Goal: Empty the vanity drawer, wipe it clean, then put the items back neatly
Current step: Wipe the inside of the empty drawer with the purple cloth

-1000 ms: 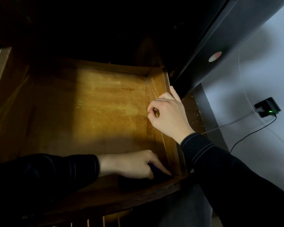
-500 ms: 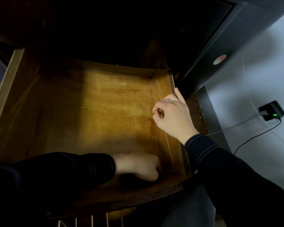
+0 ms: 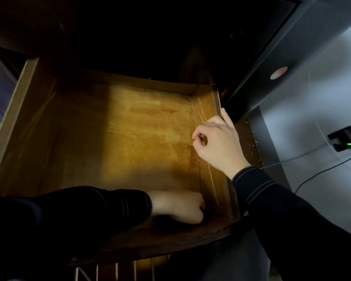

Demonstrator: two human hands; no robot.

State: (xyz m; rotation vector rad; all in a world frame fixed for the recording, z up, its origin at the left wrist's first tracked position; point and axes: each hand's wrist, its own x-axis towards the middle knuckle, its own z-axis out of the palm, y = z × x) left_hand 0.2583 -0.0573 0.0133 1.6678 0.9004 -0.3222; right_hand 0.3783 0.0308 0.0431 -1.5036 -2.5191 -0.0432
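The wooden vanity drawer (image 3: 130, 138) is pulled out below me and its floor is bare. My left hand (image 3: 178, 205) reaches across the front of the drawer into the near right corner. Its fingers are curled over a dark cloth (image 3: 207, 215), which is mostly hidden in shadow under the hand. My right hand (image 3: 219, 142) grips the drawer's right side wall (image 3: 206, 110), with fingers curled over the rim and the thumb on the inner face.
The dark vanity top overhangs the back of the drawer. A dark cabinet panel with a round sticker (image 3: 279, 73) stands right of the drawer. A charger with a green light (image 3: 344, 138) is plugged in at the wall, with its cable (image 3: 322, 173) trailing down.
My left hand has slid further into the near right corner and its fingers have curled under. My right hand has kept its grip on the side wall.
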